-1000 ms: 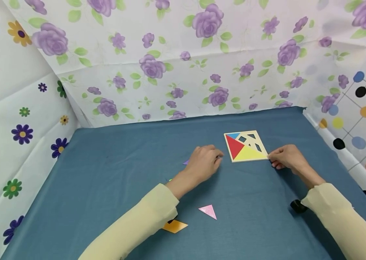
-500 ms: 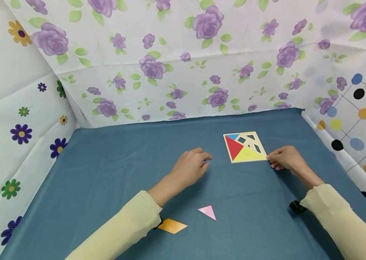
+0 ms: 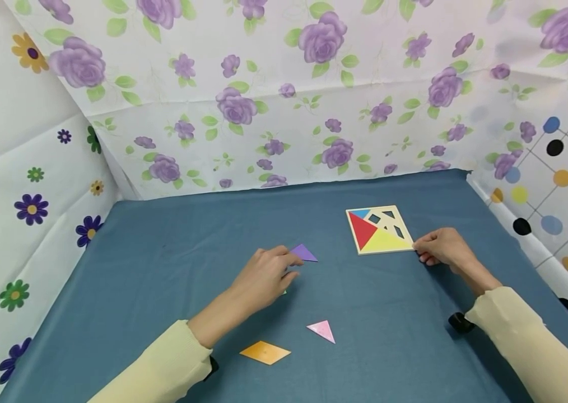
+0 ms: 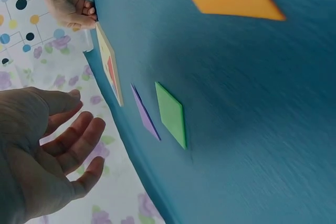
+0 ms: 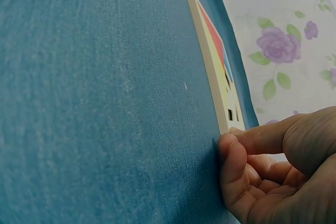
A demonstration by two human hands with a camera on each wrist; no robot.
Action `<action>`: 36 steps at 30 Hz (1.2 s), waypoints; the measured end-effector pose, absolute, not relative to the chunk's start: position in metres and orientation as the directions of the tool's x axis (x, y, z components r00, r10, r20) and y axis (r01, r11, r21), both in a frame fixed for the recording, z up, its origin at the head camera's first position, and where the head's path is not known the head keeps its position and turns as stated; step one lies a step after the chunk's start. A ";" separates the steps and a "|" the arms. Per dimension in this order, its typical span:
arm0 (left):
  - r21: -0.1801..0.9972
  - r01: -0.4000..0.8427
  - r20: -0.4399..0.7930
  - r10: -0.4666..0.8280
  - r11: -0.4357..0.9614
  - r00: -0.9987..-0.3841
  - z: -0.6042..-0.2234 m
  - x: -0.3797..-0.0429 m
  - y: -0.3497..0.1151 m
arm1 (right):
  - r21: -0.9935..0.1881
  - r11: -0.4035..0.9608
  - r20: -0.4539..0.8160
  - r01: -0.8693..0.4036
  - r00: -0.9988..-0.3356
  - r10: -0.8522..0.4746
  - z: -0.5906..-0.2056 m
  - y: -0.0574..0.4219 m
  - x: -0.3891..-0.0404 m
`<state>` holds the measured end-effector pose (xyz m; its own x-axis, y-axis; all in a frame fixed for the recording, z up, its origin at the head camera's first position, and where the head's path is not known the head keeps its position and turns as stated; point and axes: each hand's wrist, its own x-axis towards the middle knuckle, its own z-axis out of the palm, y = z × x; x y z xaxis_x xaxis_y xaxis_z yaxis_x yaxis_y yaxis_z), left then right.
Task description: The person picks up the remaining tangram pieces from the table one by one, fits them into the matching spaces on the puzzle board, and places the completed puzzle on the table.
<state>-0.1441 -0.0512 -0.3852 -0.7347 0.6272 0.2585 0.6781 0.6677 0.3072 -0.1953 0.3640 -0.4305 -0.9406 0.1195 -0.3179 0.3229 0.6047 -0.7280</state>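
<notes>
A wooden tangram board lies at the right, with blue, red and yellow pieces in it and several dark cut-outs. My right hand pinches its near right corner between thumb and index finger, as the right wrist view confirms. Nothing is held by my left hand, which hovers over the cloth with relaxed, slightly bent fingers. Just beyond its fingertips lies a purple triangle. A green four-sided piece lies under that hand, mostly hidden in the head view.
Nearer to me, a pink triangle and an orange parallelogram lie flat on the blue cloth. A flowered sheet rises behind the table, with other patterned sheets at both sides.
My left hand has drawn back from near the board, leftward and toward me, uncovering the purple triangle and the whole orange parallelogram. The right hand keeps its pinch on the board's corner.
</notes>
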 end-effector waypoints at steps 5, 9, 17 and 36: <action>0.314 0.674 0.253 0.626 0.668 -0.738 -0.385 -0.136 -0.065 | -0.728 0.602 -0.325 0.328 -0.938 0.119 -0.430 0.365 -0.194; 0.315 0.682 0.230 0.644 0.660 -0.730 -0.385 -0.128 -0.075 | -0.731 0.601 -0.325 0.324 -0.939 0.112 -0.429 0.364 -0.194; 0.317 0.691 0.166 0.680 0.650 -0.715 -0.387 -0.113 -0.096 | -0.733 0.601 -0.319 0.320 -0.941 0.113 -0.429 0.362 -0.194; 0.322 0.690 0.105 0.700 0.648 -0.706 -0.388 -0.080 -0.122 | -0.725 0.598 -0.331 0.342 -0.934 0.133 -0.430 0.364 -0.195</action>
<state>-0.0796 -0.1216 -0.3880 -0.7064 0.7001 0.1045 0.6901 0.6482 0.3218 -0.1946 0.3638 -0.4299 -0.9341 0.1328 -0.3314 0.3422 0.5977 -0.7250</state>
